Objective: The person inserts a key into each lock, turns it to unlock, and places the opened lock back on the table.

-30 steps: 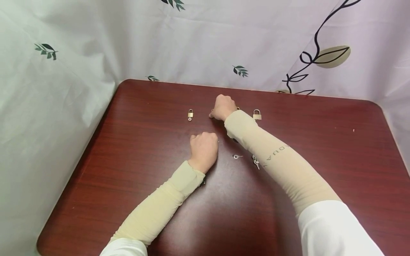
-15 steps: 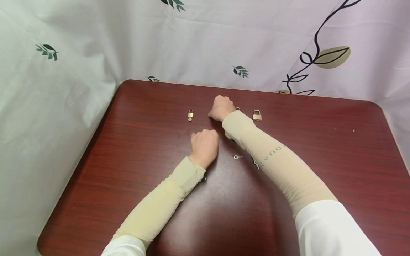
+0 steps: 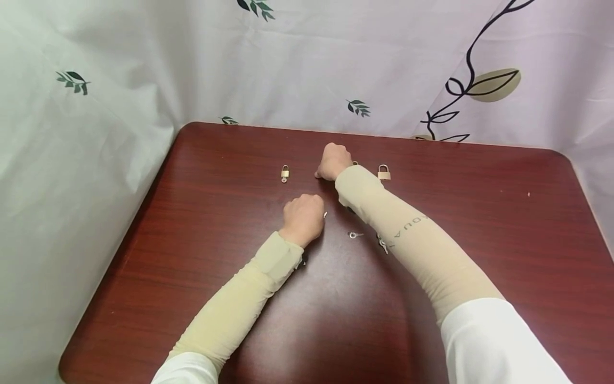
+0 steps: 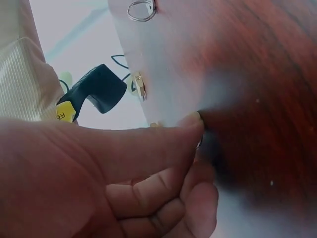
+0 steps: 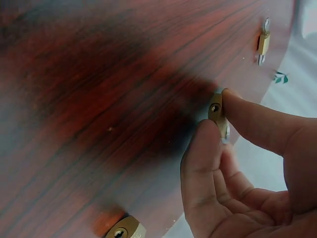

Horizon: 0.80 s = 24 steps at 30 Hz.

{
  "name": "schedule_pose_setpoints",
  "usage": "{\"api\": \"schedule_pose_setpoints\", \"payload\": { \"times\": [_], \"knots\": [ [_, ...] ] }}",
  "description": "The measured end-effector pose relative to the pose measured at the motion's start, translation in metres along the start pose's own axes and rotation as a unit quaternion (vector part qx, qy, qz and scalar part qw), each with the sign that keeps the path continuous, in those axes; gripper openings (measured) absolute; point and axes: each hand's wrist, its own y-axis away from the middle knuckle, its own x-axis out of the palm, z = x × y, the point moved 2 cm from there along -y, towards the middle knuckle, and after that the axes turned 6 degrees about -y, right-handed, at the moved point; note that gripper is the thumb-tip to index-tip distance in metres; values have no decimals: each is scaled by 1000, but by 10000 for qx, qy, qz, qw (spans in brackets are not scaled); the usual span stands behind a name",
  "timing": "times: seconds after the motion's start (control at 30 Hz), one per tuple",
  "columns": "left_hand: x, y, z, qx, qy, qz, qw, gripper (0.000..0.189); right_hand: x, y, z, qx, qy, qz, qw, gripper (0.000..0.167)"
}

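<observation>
My right hand [image 3: 334,161], at the back of the table, pinches a small brass padlock [image 5: 216,110] between thumb and fingertips. Its keyhole shows in the right wrist view, with part of the shiny shackle below. Nearer the front, my left hand [image 3: 303,216] pinches a small key; a metal tip [image 3: 325,215] sticks out past the knuckles, and fingers mostly cover the rest. The two hands are apart. Left of the right hand lies a small padlock [image 3: 285,174] with a key in it. A larger padlock [image 3: 384,173] lies to the right.
Behind the right wrist, another padlock [image 3: 355,163] shows only its shackle. A loose key [image 3: 355,235] and more keys [image 3: 382,245] lie near the right forearm, which partly covers them. A white leaf-patterned curtain [image 3: 297,64] stands along the table's [image 3: 192,213] back edge.
The left hand has shifted slightly up, and a metal tip now shows beside its knuckles. The right hand has stayed nearly in place over its padlock.
</observation>
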Motion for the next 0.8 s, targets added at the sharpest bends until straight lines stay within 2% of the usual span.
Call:
{"api": "schedule_pose_setpoints", "payload": {
  "times": [0.3, 0.4, 0.5, 0.6, 0.7, 0.8],
  "knots": [
    [2, 6, 0, 53, 231, -678, 9974, 23, -5, 5, 1, 27, -131, 73, 9999, 16],
    [2, 7, 0, 19, 202, -858, 9961, 21, -8, 9, 1, -110, -423, 93, 9990, 13],
    [0, 7, 3, -11, 195, -970, 9951, 20, -12, 13, -1, -263, -932, 156, 9952, 11],
    [-2, 6, 8, -75, 347, -904, 9953, 18, -16, 16, -4, -270, -1691, 326, 9847, 11],
    [-6, 5, 15, -139, 613, -792, 9949, 14, -21, 20, -7, -153, -2450, 536, 9679, 14],
    [-12, 3, 21, -116, 926, -782, 9926, 10, -26, 24, -11, -101, -2902, 707, 9543, 19]
  ]
}}
